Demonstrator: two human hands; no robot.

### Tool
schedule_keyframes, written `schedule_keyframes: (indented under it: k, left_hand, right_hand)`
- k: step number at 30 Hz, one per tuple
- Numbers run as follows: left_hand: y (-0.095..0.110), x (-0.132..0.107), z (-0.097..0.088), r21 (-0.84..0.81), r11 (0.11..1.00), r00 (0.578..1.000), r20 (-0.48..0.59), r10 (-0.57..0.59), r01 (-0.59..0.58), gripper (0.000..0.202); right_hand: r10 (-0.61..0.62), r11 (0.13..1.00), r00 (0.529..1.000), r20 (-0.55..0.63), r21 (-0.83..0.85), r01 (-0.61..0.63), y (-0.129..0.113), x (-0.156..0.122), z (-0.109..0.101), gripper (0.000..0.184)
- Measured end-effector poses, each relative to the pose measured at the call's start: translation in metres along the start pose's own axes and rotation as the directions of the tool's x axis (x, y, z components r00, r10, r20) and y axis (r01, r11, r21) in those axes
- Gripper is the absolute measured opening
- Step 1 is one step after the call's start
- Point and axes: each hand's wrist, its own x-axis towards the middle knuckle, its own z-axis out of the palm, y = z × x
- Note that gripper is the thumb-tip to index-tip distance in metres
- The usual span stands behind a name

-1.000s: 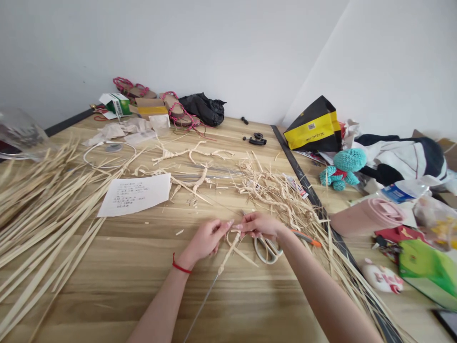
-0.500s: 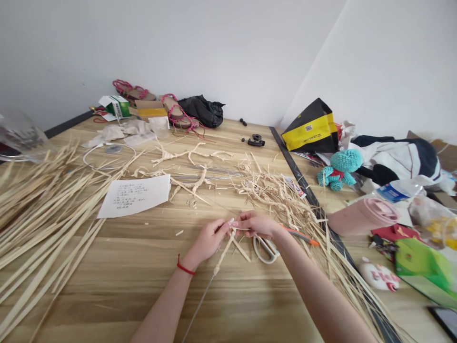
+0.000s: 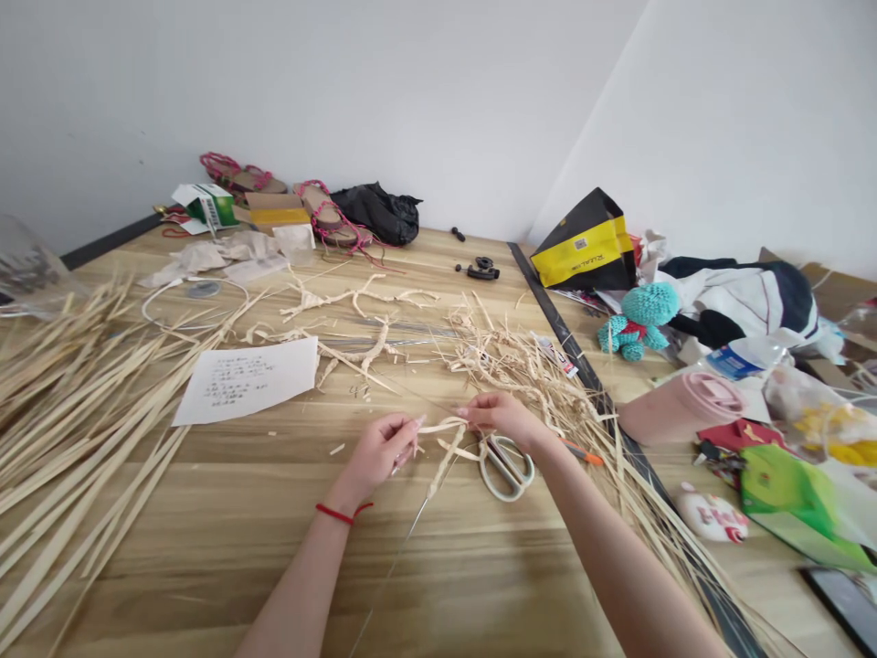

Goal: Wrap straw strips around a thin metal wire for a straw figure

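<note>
Near the middle of the table, a pale straw strip (image 3: 438, 426) runs between my two hands. My left hand (image 3: 384, 450), with a red cord at the wrist, pinches its left end. My right hand (image 3: 499, 419) is closed at the other end, on the strip and the top of a straw-wrapped wire (image 3: 445, 464). The wrapped part slants down to the left, and bare wire runs on toward the near edge. White-handled scissors (image 3: 507, 468) lie just under my right hand, their blades partly hidden.
Long straw strips (image 3: 130, 411) cover the left side, with a handwritten sheet (image 3: 248, 382) beside them. Branch-like wrapped pieces (image 3: 374, 343) lie behind my hands. Straw scraps (image 3: 511, 352), a pink roll (image 3: 678, 407) and a turquoise crocheted toy (image 3: 644, 315) are to the right.
My left hand has moved left, away from my right hand, drawing the straw strip out between them. The wrapped wire has shifted slightly right, and more of the scissors shows.
</note>
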Motion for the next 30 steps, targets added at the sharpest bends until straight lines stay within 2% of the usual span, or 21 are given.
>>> schedule_keyframes:
  k: [8, 15, 18, 20, 23, 25, 27, 28, 30]
  left_hand:
    - [0.002, -0.001, -0.016, -0.271, 0.958, 0.994, -0.077, 0.076, -0.094, 0.036]
    - [0.005, -0.009, -0.039, -0.497, 0.844, 0.980, -0.098, 0.175, -0.200, 0.042]
    - [0.007, -0.014, -0.046, -0.611, 0.762, 0.973, -0.073, 0.217, -0.216, 0.043]
    - [0.010, -0.017, -0.049, -0.703, 0.664, 0.962, -0.110, 0.250, -0.253, 0.045]
    - [0.017, -0.017, -0.049, -0.816, 0.489, 0.944, -0.202, 0.260, -0.309, 0.045]
    - [0.021, -0.015, -0.048, -0.850, 0.441, 0.952, -0.208, 0.224, -0.289, 0.047]
    - [0.022, -0.010, -0.043, -0.841, 0.496, 0.974, -0.149, 0.169, -0.215, 0.049]
    - [0.021, -0.007, -0.040, -0.812, 0.560, 0.985, -0.108, 0.135, -0.165, 0.050]
    - [0.014, -0.001, -0.030, -0.660, 0.750, 0.999, -0.005, 0.040, -0.033, 0.052]
  right_hand:
    - [0.109, 0.960, 0.993, -0.055, 0.267, -0.090, 0.003, -0.005, 0.001, 0.025]
    - [0.059, 0.892, 0.990, -0.131, 0.452, 0.006, 0.001, -0.008, 0.004, 0.022]
    - [0.044, 0.886, 0.982, -0.184, 0.461, 0.046, -0.001, -0.010, 0.007, 0.024]
    - [0.017, 0.907, 0.966, -0.259, 0.410, 0.094, -0.002, -0.011, 0.010, 0.026]
    - [-0.090, 0.941, 0.922, -0.377, 0.272, 0.203, -0.002, -0.009, 0.016, 0.025]
    - [-0.163, 0.940, 0.899, -0.407, 0.211, 0.266, -0.001, -0.008, 0.020, 0.025]
    - [-0.192, 0.931, 0.910, -0.369, 0.225, 0.287, 0.000, -0.007, 0.025, 0.025]
    - [-0.195, 0.927, 0.922, -0.334, 0.244, 0.285, -0.001, -0.007, 0.028, 0.026]
    - [-0.200, 0.922, 0.941, -0.274, 0.273, 0.276, -0.003, -0.007, 0.037, 0.026]
